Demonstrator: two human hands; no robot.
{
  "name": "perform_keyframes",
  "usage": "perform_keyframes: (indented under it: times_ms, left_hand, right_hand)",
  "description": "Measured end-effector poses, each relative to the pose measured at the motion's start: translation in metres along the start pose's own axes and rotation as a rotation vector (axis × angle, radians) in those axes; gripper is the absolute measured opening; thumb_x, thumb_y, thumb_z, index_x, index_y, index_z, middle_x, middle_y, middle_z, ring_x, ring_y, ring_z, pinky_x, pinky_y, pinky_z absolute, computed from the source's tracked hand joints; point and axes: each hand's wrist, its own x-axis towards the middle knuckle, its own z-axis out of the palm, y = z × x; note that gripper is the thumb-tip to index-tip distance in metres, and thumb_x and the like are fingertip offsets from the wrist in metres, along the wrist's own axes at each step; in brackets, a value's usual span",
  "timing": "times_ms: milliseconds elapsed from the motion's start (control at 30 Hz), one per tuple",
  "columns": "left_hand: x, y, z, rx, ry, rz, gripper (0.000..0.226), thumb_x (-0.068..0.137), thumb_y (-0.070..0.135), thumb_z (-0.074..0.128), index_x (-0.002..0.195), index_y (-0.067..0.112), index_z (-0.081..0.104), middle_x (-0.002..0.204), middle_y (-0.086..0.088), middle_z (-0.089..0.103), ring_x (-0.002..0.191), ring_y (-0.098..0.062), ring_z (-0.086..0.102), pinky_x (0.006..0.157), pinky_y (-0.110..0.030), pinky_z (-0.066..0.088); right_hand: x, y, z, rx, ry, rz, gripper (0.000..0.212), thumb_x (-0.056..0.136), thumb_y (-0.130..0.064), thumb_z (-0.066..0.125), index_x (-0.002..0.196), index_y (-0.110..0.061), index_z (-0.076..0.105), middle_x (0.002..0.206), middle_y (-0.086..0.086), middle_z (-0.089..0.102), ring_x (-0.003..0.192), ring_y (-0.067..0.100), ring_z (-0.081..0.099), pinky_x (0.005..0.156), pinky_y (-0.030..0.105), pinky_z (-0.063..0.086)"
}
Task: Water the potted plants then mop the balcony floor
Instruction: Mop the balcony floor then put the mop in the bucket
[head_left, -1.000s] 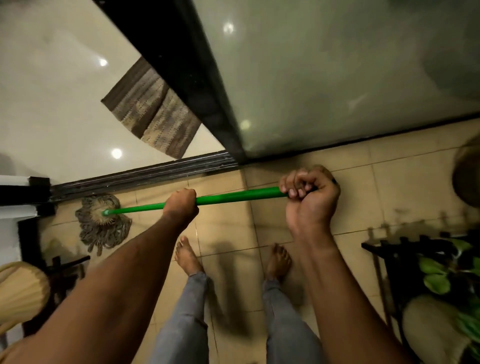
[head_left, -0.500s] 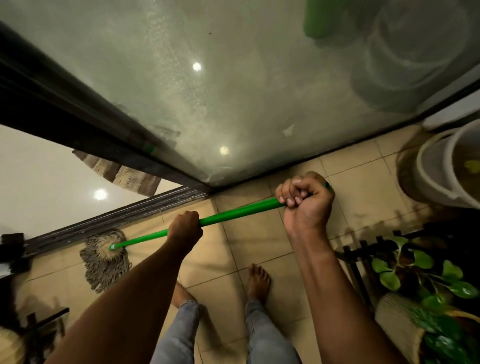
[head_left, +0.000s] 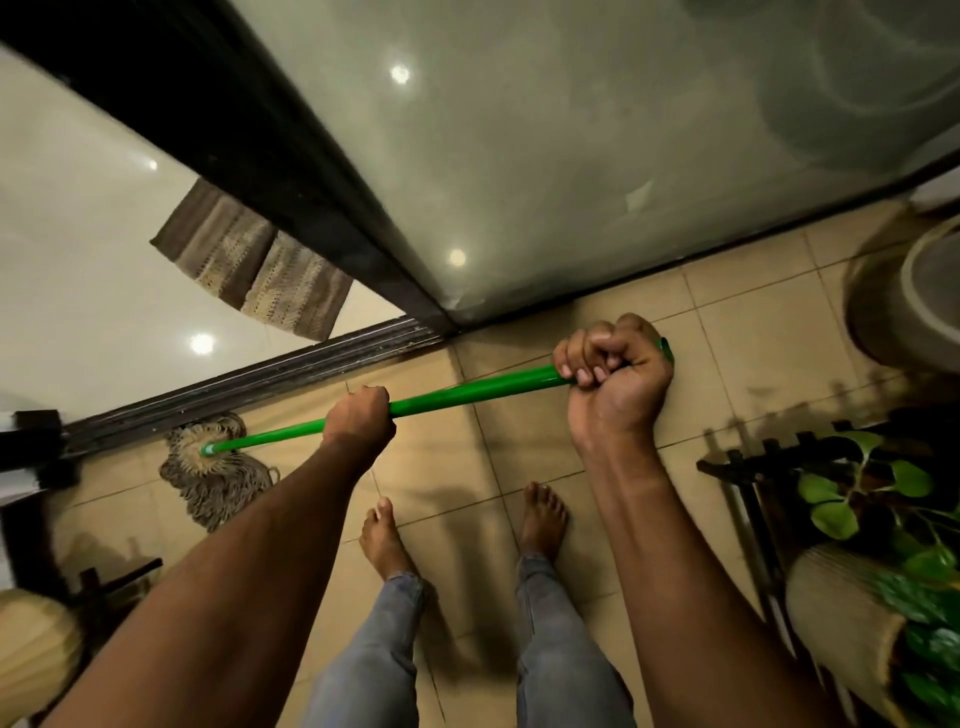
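A mop with a green handle (head_left: 467, 392) runs from upper right down to the left. Its stringy grey head (head_left: 215, 478) lies on the beige floor tiles (head_left: 530, 457) beside the dark door track (head_left: 249, 384). My left hand (head_left: 358, 423) is closed around the handle partway down. My right hand (head_left: 615, 379) grips the handle's top end. A potted plant (head_left: 872, 504) with green leaves stands on a dark rack at the right. My bare feet are on the tiles below the handle.
A glass sliding door (head_left: 571, 156) with a dark frame fills the top. A striped mat (head_left: 254, 260) lies on the indoor floor beyond the track. A pale bucket (head_left: 914, 301) is at the far right, a ribbed pot (head_left: 836, 618) at lower right, another pot (head_left: 31, 649) at lower left.
The mop head has slid a little along the door track while both hands stayed on the handle. My feet have shifted, and my view has swung back to the left.
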Motion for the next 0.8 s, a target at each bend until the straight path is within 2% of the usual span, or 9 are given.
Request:
perform_keyframes:
  times_ms: [200, 333, 433, 500, 667, 800]
  left_hand:
    - [-0.012, -0.088, 0.020, -0.016, 0.004, -0.017, 0.013, 0.092, 0.022, 0.054, 0.098, 0.011, 0.057, 0.096, -0.010, 0.060, 0.087, -0.030, 0.059, 0.066, -0.036, 0.045]
    - [-0.017, -0.157, 0.033, -0.022, -0.019, -0.064, 0.009, 0.091, 0.021, 0.055, 0.094, 0.013, 0.057, 0.091, -0.008, 0.060, 0.075, -0.025, 0.052, 0.062, -0.035, 0.045]
    - [-0.020, -0.205, 0.042, -0.048, -0.025, -0.090, 0.009, 0.090, 0.021, 0.056, 0.094, 0.014, 0.058, 0.087, -0.007, 0.059, 0.076, -0.025, 0.056, 0.066, -0.037, 0.052]
    - [-0.023, -0.236, 0.047, -0.049, -0.030, -0.101, 0.008, 0.090, 0.021, 0.056, 0.093, 0.014, 0.057, 0.083, -0.004, 0.054, 0.075, -0.023, 0.055, 0.066, -0.037, 0.052]
    - [-0.026, -0.300, 0.055, -0.028, -0.037, -0.124, 0.007, 0.091, 0.023, 0.056, 0.091, 0.015, 0.055, 0.079, -0.001, 0.052, 0.071, -0.021, 0.054, 0.060, -0.035, 0.049]
    - [-0.024, -0.326, 0.058, -0.035, -0.025, -0.153, 0.007, 0.090, 0.023, 0.056, 0.086, 0.018, 0.054, 0.074, 0.001, 0.052, 0.066, -0.018, 0.052, 0.054, -0.032, 0.044]
  right_hand:
    - [-0.041, 0.072, 0.030, -0.030, -0.008, 0.028, 0.024, 0.068, 0.002, 0.043, 0.054, -0.014, 0.031, 0.043, 0.002, 0.023, 0.039, 0.014, 0.024, 0.050, 0.027, 0.028]
    - [-0.073, 0.127, 0.058, -0.059, -0.035, 0.062, 0.024, 0.069, 0.002, 0.043, 0.054, -0.015, 0.036, 0.044, 0.000, 0.028, 0.041, 0.014, 0.026, 0.051, 0.027, 0.031]
    - [-0.093, 0.166, 0.080, -0.067, -0.032, 0.072, 0.025, 0.067, -0.001, 0.052, 0.056, -0.012, 0.033, 0.043, 0.001, 0.027, 0.040, 0.013, 0.027, 0.050, 0.026, 0.033]
    - [-0.104, 0.191, 0.096, -0.057, -0.031, 0.087, 0.027, 0.061, -0.006, 0.057, 0.057, -0.012, 0.032, 0.043, 0.002, 0.025, 0.039, 0.014, 0.027, 0.049, 0.026, 0.033]
    - [-0.125, 0.244, 0.124, -0.071, -0.066, 0.131, 0.024, 0.061, -0.007, 0.057, 0.054, -0.011, 0.035, 0.044, 0.003, 0.027, 0.040, 0.015, 0.029, 0.049, 0.029, 0.032]
    - [-0.127, 0.266, 0.139, -0.057, -0.070, 0.155, 0.025, 0.063, -0.001, 0.055, 0.053, -0.011, 0.035, 0.044, 0.003, 0.027, 0.041, 0.015, 0.029, 0.049, 0.031, 0.031]
